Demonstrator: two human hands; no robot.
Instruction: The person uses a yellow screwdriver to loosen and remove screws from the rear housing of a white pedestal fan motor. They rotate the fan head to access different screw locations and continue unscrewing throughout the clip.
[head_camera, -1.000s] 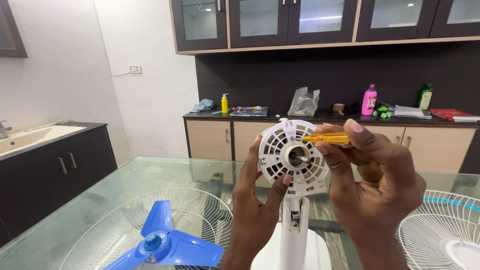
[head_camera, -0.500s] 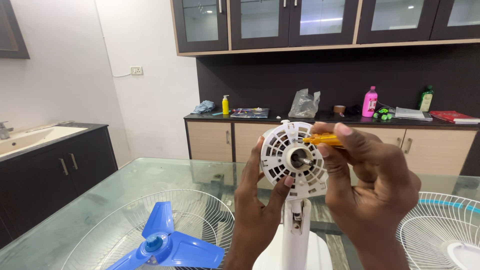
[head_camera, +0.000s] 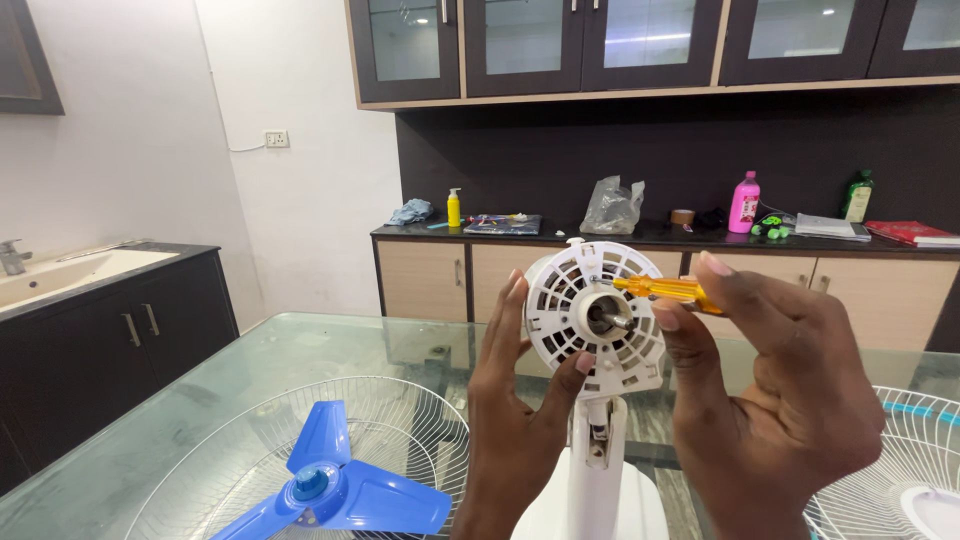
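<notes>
Several containers stood along the far counter (head_camera: 640, 236): a small yellow bottle (head_camera: 454, 208) at the left, a crumpled clear plastic bag (head_camera: 611, 207) in the middle, a pink bottle (head_camera: 743, 203) and a dark green bottle (head_camera: 856, 196) to the right. Near the camera, the white fan motor housing (head_camera: 597, 318) rose upright on its stand above the glass table (head_camera: 300, 350). The left hand (head_camera: 515, 400) was spread, fingers steadying the housing's left rim. The right hand (head_camera: 770, 385) pinched a yellow-handled screwdriver (head_camera: 668, 290), its tip against the housing's front. A blue fan blade (head_camera: 330, 485) lay in a wire grille (head_camera: 240, 450) at the near left.
</notes>
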